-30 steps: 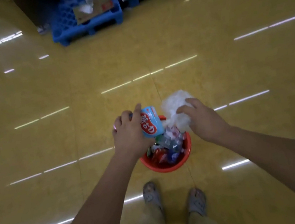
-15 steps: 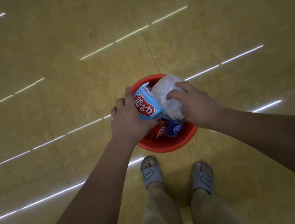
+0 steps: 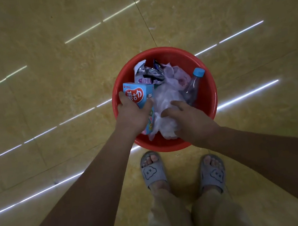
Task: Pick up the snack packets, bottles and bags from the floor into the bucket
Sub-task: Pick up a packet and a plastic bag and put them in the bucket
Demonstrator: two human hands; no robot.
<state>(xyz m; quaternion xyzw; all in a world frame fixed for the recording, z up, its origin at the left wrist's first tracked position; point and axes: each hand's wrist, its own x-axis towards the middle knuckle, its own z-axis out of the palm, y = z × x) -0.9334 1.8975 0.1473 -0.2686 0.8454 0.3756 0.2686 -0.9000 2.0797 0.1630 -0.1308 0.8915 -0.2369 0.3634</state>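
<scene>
Holding two items in the mid-frame bucket [image 3: 163,50]
Left hand [image 3: 134,114] grips the upright box [image 3: 138,96]; right hand [image 3: 191,120] clutches the bag [image 3: 164,98] just right of it.

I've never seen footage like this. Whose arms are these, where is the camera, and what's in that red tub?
No machine here: a person wears a camera on the head, looking down at their own arms. The left grip, a bare hand, holds a light-blue snack box with a red logo over the round red plastic bucket. The right grip clutches a crumpled white plastic bag inside it. Wrappers and a clear bottle with a blue cap lie in the bucket, which stands on a glossy yellow floor before the person's grey slippers.
</scene>
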